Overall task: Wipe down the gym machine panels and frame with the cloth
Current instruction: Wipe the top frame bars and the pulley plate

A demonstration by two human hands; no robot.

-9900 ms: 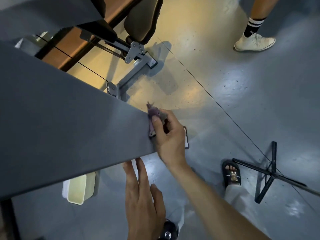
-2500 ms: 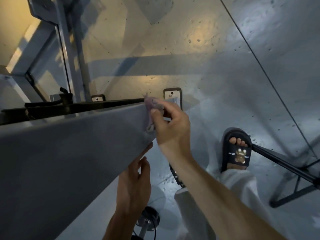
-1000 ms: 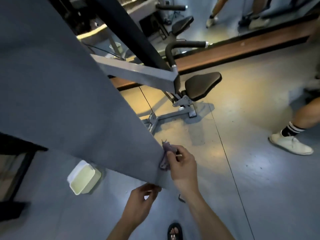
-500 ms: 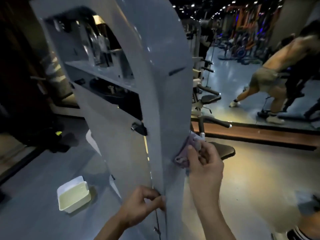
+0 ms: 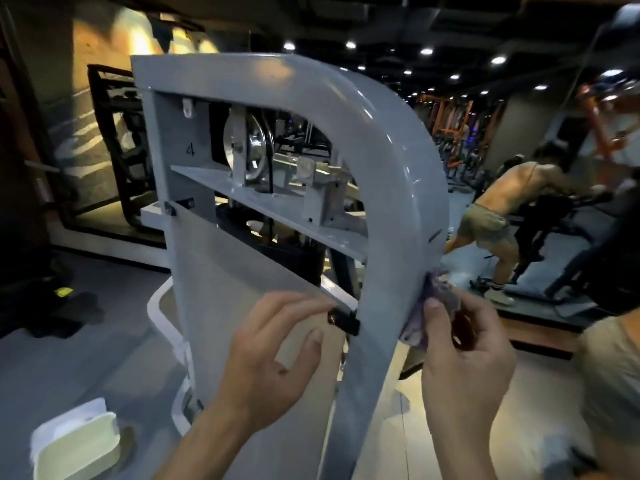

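Observation:
The grey gym machine frame rises in front of me, curving over at the top, with a flat panel below a pulley wheel. My right hand grips a purple cloth and presses it against the frame's right edge. My left hand rests on the panel, its fingers reaching up to the panel's top edge beside a black bracket.
A pale tub sits on the floor at the lower left. A mirror at the right shows a person bent over a machine. A white tube frame stands behind the panel. A dark doorway lies at the left.
My view has risen from the floor to the top of the machine. My right hand has slid the cloth up the frame's right edge. My left hand has moved up onto the panel.

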